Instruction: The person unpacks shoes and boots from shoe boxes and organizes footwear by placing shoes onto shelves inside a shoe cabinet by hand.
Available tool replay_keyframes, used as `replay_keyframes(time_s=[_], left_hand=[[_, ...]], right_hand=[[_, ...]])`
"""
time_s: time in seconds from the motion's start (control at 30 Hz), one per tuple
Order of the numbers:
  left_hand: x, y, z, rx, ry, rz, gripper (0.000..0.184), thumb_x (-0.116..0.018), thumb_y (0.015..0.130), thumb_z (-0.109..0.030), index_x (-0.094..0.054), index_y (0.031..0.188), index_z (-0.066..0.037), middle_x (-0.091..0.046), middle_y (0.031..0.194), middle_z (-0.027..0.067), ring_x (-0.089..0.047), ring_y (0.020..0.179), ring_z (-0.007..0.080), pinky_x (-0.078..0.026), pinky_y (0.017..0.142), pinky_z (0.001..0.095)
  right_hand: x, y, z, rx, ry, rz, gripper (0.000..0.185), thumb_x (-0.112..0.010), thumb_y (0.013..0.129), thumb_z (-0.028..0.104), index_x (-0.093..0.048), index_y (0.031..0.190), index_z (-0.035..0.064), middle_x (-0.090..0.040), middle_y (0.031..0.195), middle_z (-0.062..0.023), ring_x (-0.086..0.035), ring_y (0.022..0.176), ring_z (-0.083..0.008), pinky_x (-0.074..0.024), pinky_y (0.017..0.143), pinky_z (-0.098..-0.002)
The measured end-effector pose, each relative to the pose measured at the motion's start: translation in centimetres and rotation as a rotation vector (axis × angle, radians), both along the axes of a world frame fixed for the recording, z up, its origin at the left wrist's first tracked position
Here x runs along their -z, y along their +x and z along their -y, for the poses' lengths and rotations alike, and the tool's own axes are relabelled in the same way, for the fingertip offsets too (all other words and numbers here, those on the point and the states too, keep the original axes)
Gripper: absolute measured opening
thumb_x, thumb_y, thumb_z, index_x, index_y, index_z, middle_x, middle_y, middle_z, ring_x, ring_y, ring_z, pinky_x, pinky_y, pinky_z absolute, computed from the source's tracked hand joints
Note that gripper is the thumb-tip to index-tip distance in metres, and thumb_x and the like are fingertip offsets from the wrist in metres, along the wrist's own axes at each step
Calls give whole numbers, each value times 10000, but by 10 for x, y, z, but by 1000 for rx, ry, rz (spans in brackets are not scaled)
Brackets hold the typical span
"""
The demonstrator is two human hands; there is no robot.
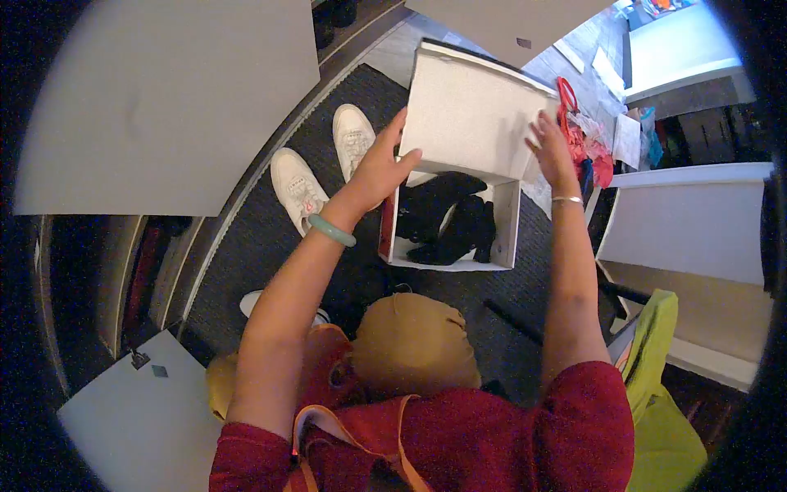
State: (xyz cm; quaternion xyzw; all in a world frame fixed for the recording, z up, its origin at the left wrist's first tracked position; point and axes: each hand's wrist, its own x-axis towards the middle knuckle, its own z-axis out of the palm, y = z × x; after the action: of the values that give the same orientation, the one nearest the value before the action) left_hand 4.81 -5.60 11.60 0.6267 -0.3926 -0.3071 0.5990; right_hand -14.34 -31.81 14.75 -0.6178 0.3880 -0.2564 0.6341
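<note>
A white shoe box stands on the dark mat in front of my knees, its hinged lid raised. Inside lies a pair of black shoes or ankle boots; their exact kind is hard to make out. My left hand is at the lid's left edge, thumb on the inner face and fingers along the outer side. Close to the lid's right edge is my right hand, fingers apart and slightly blurred, with nothing in it.
White sneakers sit on the dark mat left of the box. Red plastic bags lie beyond my right hand. Grey cabinet doors stand open at left. A yellow-green cloth hangs at right, near white drawer-like fronts.
</note>
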Motion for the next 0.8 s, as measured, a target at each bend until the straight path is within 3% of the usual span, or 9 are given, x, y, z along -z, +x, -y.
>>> replay_keyframes(time_s=[0.07,0.2,0.3,0.37,0.4,0.53,0.7,0.73,0.8], left_hand=[[19,-8,-9,23,67,-43,599,-538,830,-170,-247,1330,-14,-406,1267,204,-434,1142,280,-341,956,349],[80,-33,-29,77,198,-93,571,-556,812,-159,-300,1298,-1,-439,1226,207,-482,1087,284,-384,913,345],[84,-51,-32,81,234,-33,529,-549,811,-172,-344,1263,10,-459,1183,219,-488,1069,300,-388,905,356],[85,-59,-25,130,280,25,510,-543,807,-165,-358,1246,14,-454,1171,239,-480,1066,331,-390,903,370],[85,-63,-21,146,333,191,465,-504,793,-80,-379,1231,12,-444,1185,241,-460,1078,355,-381,914,382],[99,-73,-10,121,237,365,462,-410,727,73,-431,1186,21,-448,1201,205,-430,1102,365,-358,937,397],[114,-73,7,198,288,595,453,-416,730,73,-434,1180,25,-457,1188,204,-434,1105,358,-340,957,414],[122,-73,12,193,289,711,455,-424,735,56,-424,1190,24,-456,1184,212,-439,1103,352,-318,972,431],[131,-77,23,183,379,910,443,-452,765,-18,-406,1204,24,-477,1157,223,-459,1091,336,-260,994,495]], right_hand=[[35,-1,9,-86,51,-126,549,-514,847,301,-361,1286,8,-350,1339,-104,-355,1211,-240,-351,949,-377],[81,-21,-21,-112,180,-297,418,-534,842,282,-476,1183,48,-511,1140,-67,-472,1068,-190,-395,880,-333],[100,-40,-54,-132,54,-515,318,-516,855,244,-548,1108,54,-570,1002,-40,-518,931,-140,-403,818,-276],[145,-65,-36,-171,6,-549,316,-516,855,206,-539,1126,47,-585,986,-51,-532,914,-156,-413,801,-267],[152,-70,-39,-163,13,-555,316,-516,855,206,-539,1126,47,-585,986,-51,-532,914,-156,-413,801,-267],[159,-77,-47,-324,-182,-644,337,-536,839,179,-524,1135,17,-594,988,-87,-548,889,-186,-428,786,-285],[144,-69,-64,-507,-351,-789,428,-596,798,222,-505,1161,13,-585,991,-144,-551,870,-193,-436,770,-296],[148,-69,-66,-458,-304,-699,351,-619,778,223,-541,1042,4,-584,859,-131,-538,767,-185,-439,691,-303],[142,-64,-62,-532,-336,-776,297,-620,777,214,-527,964,2,-559,784,-118,-514,717,-178,-428,654,-312]])
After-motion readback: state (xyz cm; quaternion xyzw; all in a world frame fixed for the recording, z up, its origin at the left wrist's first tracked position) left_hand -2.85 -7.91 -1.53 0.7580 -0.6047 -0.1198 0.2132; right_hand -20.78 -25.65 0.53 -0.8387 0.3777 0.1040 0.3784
